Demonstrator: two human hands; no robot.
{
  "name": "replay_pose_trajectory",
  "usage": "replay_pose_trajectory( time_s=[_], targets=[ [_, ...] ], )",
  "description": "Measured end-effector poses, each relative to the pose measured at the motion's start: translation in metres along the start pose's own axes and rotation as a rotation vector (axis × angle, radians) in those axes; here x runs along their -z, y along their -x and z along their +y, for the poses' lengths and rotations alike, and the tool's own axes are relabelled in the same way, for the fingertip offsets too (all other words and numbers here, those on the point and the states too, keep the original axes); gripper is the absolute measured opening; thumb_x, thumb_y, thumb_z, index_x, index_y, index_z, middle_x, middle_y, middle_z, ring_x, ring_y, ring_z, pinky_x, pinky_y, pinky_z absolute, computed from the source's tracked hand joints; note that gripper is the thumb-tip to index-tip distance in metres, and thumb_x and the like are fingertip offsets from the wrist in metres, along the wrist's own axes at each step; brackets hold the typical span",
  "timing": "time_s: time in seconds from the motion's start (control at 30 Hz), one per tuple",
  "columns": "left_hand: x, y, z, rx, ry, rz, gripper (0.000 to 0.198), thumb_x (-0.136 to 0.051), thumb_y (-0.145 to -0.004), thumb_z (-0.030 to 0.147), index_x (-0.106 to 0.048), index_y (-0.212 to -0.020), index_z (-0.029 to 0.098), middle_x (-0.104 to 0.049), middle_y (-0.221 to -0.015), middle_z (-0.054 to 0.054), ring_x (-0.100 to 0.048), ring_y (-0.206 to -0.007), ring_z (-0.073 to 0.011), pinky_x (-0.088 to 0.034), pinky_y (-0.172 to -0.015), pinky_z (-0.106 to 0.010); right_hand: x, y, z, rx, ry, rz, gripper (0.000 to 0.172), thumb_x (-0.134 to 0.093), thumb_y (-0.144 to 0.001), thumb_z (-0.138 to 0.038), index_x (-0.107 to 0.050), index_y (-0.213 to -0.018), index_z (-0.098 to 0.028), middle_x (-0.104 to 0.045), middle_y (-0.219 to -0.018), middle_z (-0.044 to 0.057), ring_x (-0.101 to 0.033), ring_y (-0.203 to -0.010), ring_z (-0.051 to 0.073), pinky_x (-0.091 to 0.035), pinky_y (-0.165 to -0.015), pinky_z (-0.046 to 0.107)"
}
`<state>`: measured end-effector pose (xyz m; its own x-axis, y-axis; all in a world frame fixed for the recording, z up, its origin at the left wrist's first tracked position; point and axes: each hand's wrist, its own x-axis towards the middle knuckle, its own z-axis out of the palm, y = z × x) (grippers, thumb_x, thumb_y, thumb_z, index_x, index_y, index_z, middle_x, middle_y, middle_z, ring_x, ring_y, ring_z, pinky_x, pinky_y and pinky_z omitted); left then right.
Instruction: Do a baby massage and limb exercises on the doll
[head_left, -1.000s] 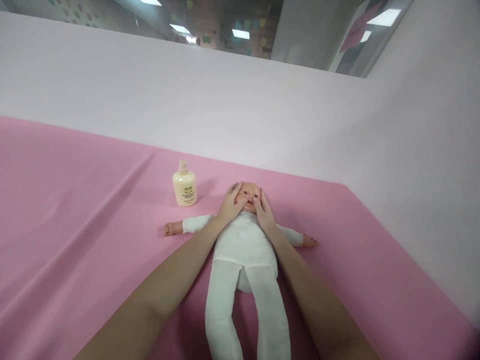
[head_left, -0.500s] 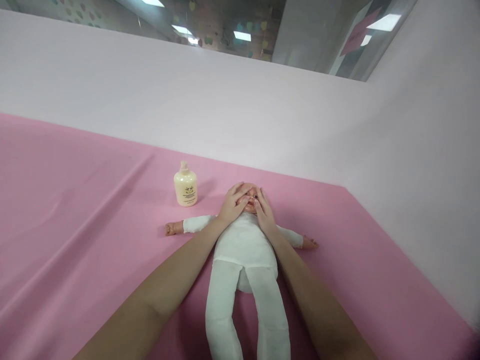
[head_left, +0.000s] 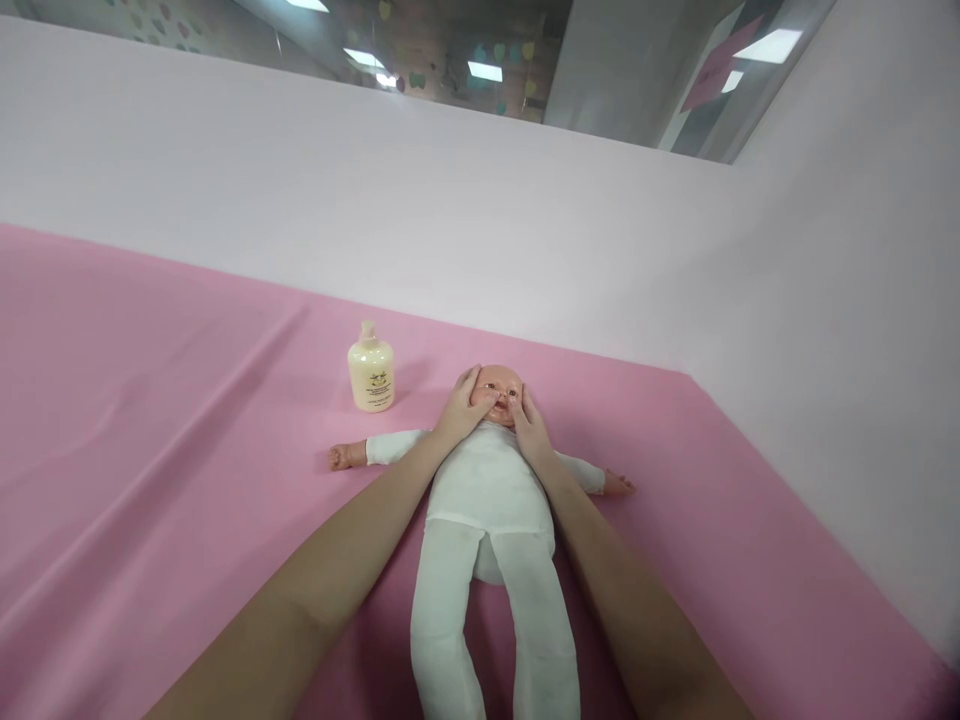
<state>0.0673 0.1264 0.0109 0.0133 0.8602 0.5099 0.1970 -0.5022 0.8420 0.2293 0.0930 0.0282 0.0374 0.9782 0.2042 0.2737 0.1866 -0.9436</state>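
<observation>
A baby doll (head_left: 491, 480) in a white cloth suit lies on its back, arms spread and head away from me. My left hand (head_left: 463, 410) cups the left side of its head, with the thumb on the cheek beside the mouth. On the opposite side my right hand (head_left: 529, 422) holds the head in the same way, its thumb near the nose and mouth. Both hands' fingers run along the sides of the head and are partly hidden behind it. Between the hands, the doll's forehead and eyes are uncovered.
A pale yellow pump bottle (head_left: 372, 376) stands upright left of the doll's head. Pink sheeting (head_left: 187, 420) with creases at the left covers the surface. Behind it rises a white wall (head_left: 420, 210) with a window (head_left: 450, 50) above, and another white wall borders the right.
The fingers of both hands have slid outward from the doll's forehead and eye area to the sides of its head. The thumbs remain near the mouth. Doll and bottle stay in place.
</observation>
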Motion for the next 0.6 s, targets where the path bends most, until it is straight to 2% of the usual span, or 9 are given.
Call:
replay_pose_trajectory(
  time_s=[0.13,0.23,0.4,0.5,0.6],
  targets=[
    [0.0020,0.0005,0.0019,-0.069,-0.001,-0.023,0.057,-0.058,-0.095,0.039,-0.053,-0.148,0.020,-0.048,-0.155,-0.013,-0.042,-0.148,-0.0273,-0.031,-0.126,-0.047,-0.0007,0.0012,-0.0029,-0.009,0.034,-0.006,0.098,-0.049,-0.089,-0.079,-0.027,-0.164,-0.020,-0.034,-0.167,0.006,-0.028,-0.157,0.028,-0.022,-0.131,0.046],
    [0.0037,-0.0001,0.0039,-0.119,-0.028,-0.042,0.051,-0.055,-0.097,0.038,-0.058,-0.145,0.021,-0.048,-0.156,-0.012,-0.041,-0.149,-0.0270,-0.031,-0.126,-0.048,0.0002,0.0034,-0.0047,0.098,0.061,-0.037,0.094,-0.043,-0.092,-0.079,-0.024,-0.165,-0.023,-0.030,-0.170,0.004,-0.023,-0.159,0.026,-0.017,-0.132,0.045],
    [0.0065,-0.0019,0.0077,-0.232,-0.077,-0.080,0.040,-0.050,-0.100,0.037,-0.068,-0.133,0.024,-0.050,-0.157,-0.009,-0.043,-0.148,-0.0260,-0.029,-0.127,-0.051,0.0031,0.0058,-0.0064,0.280,0.141,-0.081,0.080,-0.035,-0.097,-0.076,-0.035,-0.161,-0.029,-0.018,-0.173,-0.001,-0.012,-0.162,0.023,-0.010,-0.132,0.044],
    [0.0076,-0.0024,0.0092,-0.257,-0.102,-0.092,0.038,-0.049,-0.101,0.038,-0.070,-0.130,0.026,-0.053,-0.155,-0.008,-0.043,-0.148,-0.0252,-0.027,-0.128,-0.052,0.0032,0.0045,-0.0069,0.284,0.141,-0.084,0.082,-0.036,-0.096,-0.077,-0.035,-0.161,-0.027,-0.019,-0.173,0.001,-0.014,-0.161,0.023,-0.011,-0.132,0.043],
    [0.0074,-0.0020,0.0088,-0.232,-0.074,-0.088,0.041,-0.051,-0.100,0.040,-0.067,-0.134,0.024,-0.052,-0.156,-0.010,-0.043,-0.149,-0.0263,-0.028,-0.127,-0.051,0.0020,0.0018,-0.0055,0.213,0.099,-0.065,0.092,-0.041,-0.092,-0.079,-0.028,-0.164,-0.023,-0.022,-0.172,0.004,-0.018,-0.161,0.024,-0.015,-0.132,0.043]
  ],
)
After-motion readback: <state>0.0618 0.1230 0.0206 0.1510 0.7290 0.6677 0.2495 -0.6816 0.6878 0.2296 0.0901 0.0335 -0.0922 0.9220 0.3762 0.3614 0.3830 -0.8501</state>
